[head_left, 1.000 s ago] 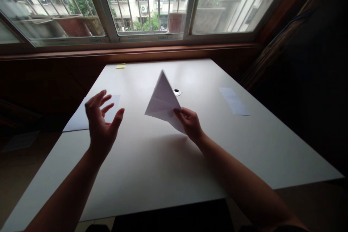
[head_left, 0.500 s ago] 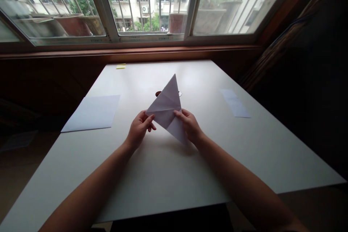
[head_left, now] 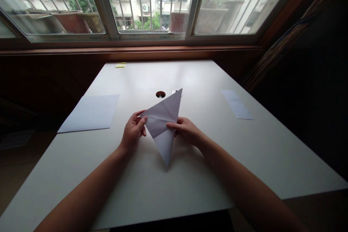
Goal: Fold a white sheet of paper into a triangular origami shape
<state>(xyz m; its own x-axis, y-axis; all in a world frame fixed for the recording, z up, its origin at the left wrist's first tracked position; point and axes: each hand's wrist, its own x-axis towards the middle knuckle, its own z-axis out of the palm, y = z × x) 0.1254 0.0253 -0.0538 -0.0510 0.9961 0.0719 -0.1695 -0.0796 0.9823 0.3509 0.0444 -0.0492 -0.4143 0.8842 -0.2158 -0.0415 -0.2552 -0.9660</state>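
A white sheet of paper (head_left: 160,119), folded to a triangle with crease lines across it, is held above the middle of the table. My left hand (head_left: 133,128) pinches its left corner between thumb and fingers. Along the right edge, my right hand (head_left: 187,128) grips it, thumb on the near face and the fingers mostly hidden behind. One sharp corner points up and away to the right; another hangs down toward me.
On the white table (head_left: 261,159) lie a stack of white paper (head_left: 89,113) at left and a narrow paper strip (head_left: 237,104) at right. A yellow sticky note (head_left: 120,65) is at the far left edge. Behind the folded paper are a round hole (head_left: 160,94) and a partly covered round disc (head_left: 174,92).
Both hands have turned the folded paper, so its lower corner swung left and nearer me and its top corner dropped to the right. The round hole now shows fully.
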